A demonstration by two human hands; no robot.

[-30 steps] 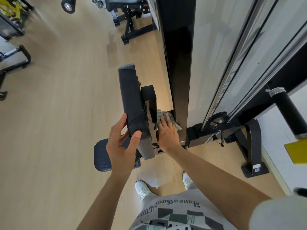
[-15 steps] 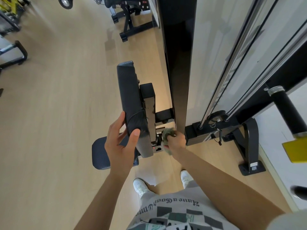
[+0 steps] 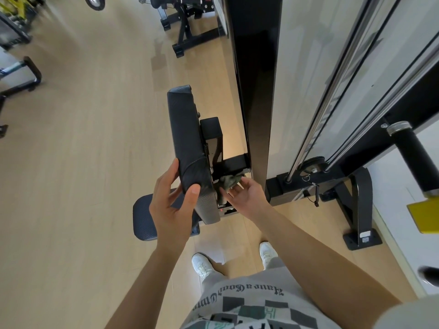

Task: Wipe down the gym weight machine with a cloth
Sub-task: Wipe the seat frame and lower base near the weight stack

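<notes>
Right hand (image 3: pixel 247 193) loosely around cloth (image 3: pixel 229 181)

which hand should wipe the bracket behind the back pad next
Right. The right hand already has the cloth at the bracket, while the left hand grips the back pad.

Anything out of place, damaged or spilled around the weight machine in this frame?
Nothing stands out. The left hand grips the back pad, and the right hand holds a bunched green cloth at the bracket behind it. The floor looks dry and unmarked, and the guide rods run straight.
</notes>
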